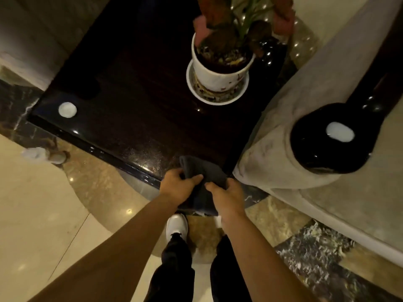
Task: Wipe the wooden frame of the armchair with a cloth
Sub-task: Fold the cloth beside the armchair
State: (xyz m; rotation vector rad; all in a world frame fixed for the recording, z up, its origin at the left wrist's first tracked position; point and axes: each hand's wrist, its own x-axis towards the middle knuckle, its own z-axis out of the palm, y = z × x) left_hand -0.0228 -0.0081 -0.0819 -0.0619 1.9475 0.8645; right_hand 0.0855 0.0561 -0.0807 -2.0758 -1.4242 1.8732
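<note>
A dark grey cloth (pixel 202 171) hangs over the near corner of a glossy dark side table (pixel 135 118). My left hand (pixel 177 186) grips its left side and my right hand (pixel 227 197) grips its right side, both just in front of the table edge. To the right stands the beige upholstered armchair (pixel 290 118). Its glossy black wooden frame shows as a rounded arm end (pixel 322 149) with a rail running up to the right. Both hands are well left of that wood and do not touch it.
A white pot with a plant (pixel 220 68) stands in a saucer on the table's far right part. Another beige seat (pixel 28 40) is at the upper left. My legs and white shoe (pixel 177 227) stand on polished marble floor (pixel 43 214).
</note>
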